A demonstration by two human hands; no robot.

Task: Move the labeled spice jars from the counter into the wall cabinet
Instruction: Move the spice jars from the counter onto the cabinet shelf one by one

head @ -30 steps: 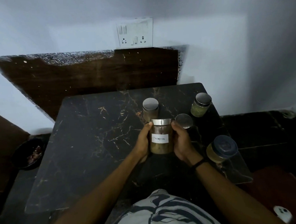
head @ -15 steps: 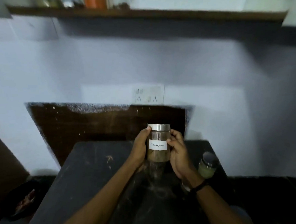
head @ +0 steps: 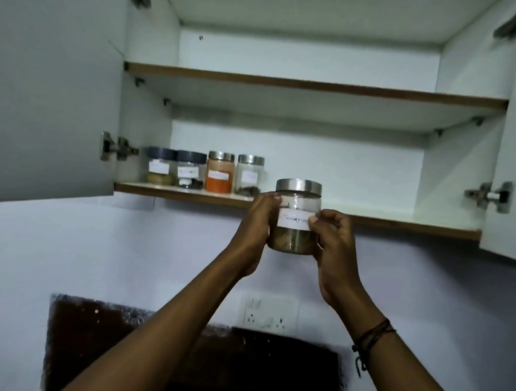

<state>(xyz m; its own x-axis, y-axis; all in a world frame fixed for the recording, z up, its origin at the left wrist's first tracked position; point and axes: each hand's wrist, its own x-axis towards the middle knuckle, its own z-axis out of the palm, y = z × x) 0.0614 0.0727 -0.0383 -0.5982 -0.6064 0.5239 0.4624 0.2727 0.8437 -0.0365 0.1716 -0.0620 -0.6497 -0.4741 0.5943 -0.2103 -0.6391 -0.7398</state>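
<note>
I hold a clear jar [head: 297,220] with a silver lid, a white handwritten label and brown contents, raised in front of the wall cabinet's lower shelf [head: 401,219]. My left hand [head: 256,222] grips its left side and my right hand [head: 332,239] grips its right side and label edge. The cabinet stands open. On the lower shelf's left end stands a row of several labelled jars: two with dark lids [head: 159,169] [head: 191,172], an orange-filled one [head: 220,176] and a silver-lidded one [head: 249,174].
The upper shelf [head: 304,83] shows nothing on it. Open white doors hang at the left [head: 45,101] and right [head: 514,211]. Below, a wall socket plate [head: 269,313] and a dark brown backsplash panel [head: 108,337]. The counter is out of view.
Both hands have lifted the jar from the counter up to the cabinet's lower shelf level. My view has tilted up from the counter to the open cabinet.
</note>
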